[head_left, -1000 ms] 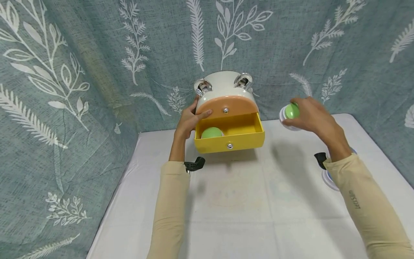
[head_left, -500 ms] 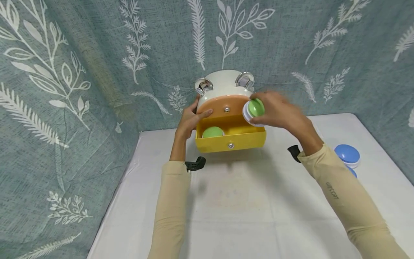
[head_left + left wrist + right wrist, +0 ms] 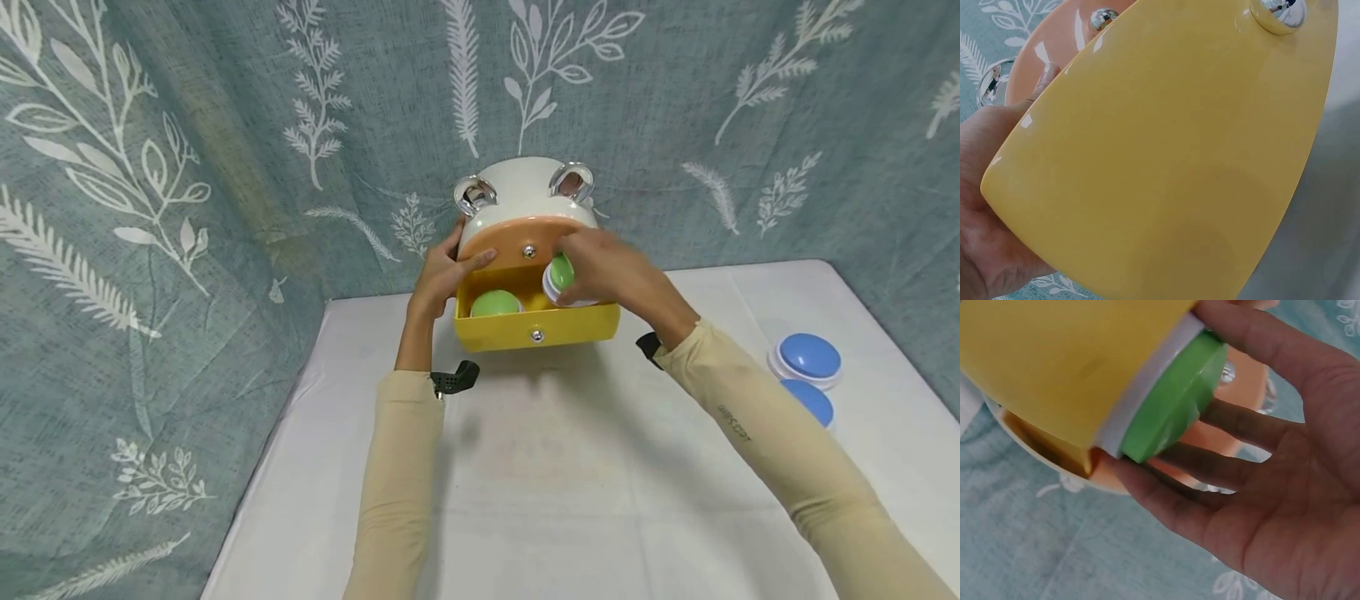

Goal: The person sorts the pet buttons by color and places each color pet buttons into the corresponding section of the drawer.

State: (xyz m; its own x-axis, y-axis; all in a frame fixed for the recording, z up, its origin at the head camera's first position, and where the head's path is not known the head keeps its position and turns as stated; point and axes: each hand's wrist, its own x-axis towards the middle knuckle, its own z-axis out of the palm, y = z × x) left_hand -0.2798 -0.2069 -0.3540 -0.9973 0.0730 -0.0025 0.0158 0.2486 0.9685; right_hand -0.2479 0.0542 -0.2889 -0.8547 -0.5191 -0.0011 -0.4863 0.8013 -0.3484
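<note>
A small animal-shaped drawer box (image 3: 521, 190), white with silver ring ears, stands against the curtain. Its upper orange drawer (image 3: 498, 246) is closed and its lower yellow drawer (image 3: 487, 336) is pulled out. My left hand (image 3: 437, 282) grips the box's left side, thumb on the orange front. My right hand (image 3: 618, 271) holds a round green-domed button with a white rim (image 3: 561, 275) by its edge, tilted, partly inside the drawer's right half. In the right wrist view the fingers curve around this green button (image 3: 1179, 397). Another green-domed button (image 3: 495, 303) lies in the drawer's left part.
Two blue-domed buttons with white rims, a rear one (image 3: 808, 357) and a front one (image 3: 813, 402), lie on the white table (image 3: 540, 517) at the right. A patterned teal curtain (image 3: 360, 150) hangs behind and along the left side.
My right hand has carried the green button leftward from above the table's right side and down into the yellow drawer. My left hand keeps its grip on the box.
</note>
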